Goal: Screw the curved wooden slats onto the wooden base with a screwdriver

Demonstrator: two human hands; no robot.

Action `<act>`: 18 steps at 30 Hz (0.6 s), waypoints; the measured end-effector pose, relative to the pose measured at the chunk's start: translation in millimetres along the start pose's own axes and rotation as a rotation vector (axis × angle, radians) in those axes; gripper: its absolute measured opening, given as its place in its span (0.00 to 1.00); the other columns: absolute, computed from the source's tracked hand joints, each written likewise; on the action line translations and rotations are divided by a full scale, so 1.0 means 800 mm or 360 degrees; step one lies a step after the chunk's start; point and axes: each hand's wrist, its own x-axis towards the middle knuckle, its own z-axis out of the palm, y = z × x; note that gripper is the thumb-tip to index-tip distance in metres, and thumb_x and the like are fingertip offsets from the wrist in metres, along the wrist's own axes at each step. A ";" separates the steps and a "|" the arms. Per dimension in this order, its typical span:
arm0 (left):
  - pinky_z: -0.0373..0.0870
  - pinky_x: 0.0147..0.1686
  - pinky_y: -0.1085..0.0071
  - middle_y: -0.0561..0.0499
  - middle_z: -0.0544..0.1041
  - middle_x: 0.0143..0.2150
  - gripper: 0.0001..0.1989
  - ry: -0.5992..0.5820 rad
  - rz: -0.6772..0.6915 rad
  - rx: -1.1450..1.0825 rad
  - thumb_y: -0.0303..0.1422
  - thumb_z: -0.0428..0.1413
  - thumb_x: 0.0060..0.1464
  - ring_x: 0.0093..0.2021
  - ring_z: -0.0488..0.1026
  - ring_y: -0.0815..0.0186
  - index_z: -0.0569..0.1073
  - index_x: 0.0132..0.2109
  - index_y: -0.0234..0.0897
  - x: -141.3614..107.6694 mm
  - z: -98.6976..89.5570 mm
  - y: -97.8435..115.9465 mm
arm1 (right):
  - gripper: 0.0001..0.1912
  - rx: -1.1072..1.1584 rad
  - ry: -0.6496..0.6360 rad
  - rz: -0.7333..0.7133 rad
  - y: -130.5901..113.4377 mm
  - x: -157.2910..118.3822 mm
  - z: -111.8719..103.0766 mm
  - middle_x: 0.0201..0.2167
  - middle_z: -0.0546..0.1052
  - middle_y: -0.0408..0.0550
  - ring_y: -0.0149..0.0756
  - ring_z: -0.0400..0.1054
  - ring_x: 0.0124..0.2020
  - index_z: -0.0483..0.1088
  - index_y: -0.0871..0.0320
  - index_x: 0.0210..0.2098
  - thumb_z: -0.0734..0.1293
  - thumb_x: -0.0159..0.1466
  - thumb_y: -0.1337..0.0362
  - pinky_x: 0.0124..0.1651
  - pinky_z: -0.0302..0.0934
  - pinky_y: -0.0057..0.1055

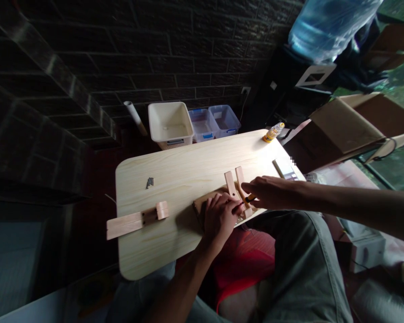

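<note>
My right hand (263, 193) is closed round the yellow-and-black handle of a screwdriver (250, 198), its shaft pointing left toward my left hand. My left hand (219, 214) presses on a wooden assembly (202, 202) near the table's front edge, its fingers curled by the screwdriver's tip. That tip and whatever it meets are hidden by the fingers. Two pale wooden strips (230, 183) stick out from the assembly, away from me. Farther left lie several dark screws (150, 182) and flat wooden pieces (126, 225) with a small block (162, 210) at their right end.
The light wooden table (178, 166) has a clear bottle with yellow parts (273, 133) at its far right corner. A flat, phone-like object (285, 169) lies by the right edge. Behind stand a cream bin (170, 104) and clear plastic boxes (202, 117). Right is a cardboard box (346, 125).
</note>
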 end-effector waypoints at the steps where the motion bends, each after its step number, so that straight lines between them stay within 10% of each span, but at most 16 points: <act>1: 0.62 0.50 0.57 0.51 0.83 0.44 0.05 0.0001 0.0000 0.0000 0.40 0.65 0.64 0.48 0.75 0.58 0.85 0.47 0.53 0.000 0.000 0.000 | 0.10 -0.0042 0.0021 -0.0050 0.003 -0.002 0.000 0.37 0.81 0.51 0.35 0.75 0.33 0.75 0.62 0.50 0.70 0.71 0.65 0.34 0.62 0.29; 8: 0.62 0.48 0.57 0.51 0.83 0.43 0.04 0.0000 0.0004 -0.0004 0.40 0.65 0.65 0.47 0.75 0.59 0.85 0.44 0.50 0.001 -0.003 0.000 | 0.09 -0.0104 -0.0002 -0.0270 0.021 0.000 0.011 0.39 0.82 0.52 0.35 0.75 0.35 0.77 0.61 0.46 0.65 0.75 0.65 0.34 0.56 0.29; 18: 0.62 0.48 0.57 0.51 0.82 0.42 0.04 0.0019 0.0024 0.0000 0.40 0.65 0.65 0.46 0.74 0.59 0.85 0.44 0.51 0.000 -0.005 0.000 | 0.15 0.0068 -0.0174 0.0139 0.008 0.000 0.010 0.44 0.80 0.48 0.36 0.77 0.41 0.75 0.60 0.50 0.69 0.74 0.54 0.45 0.76 0.38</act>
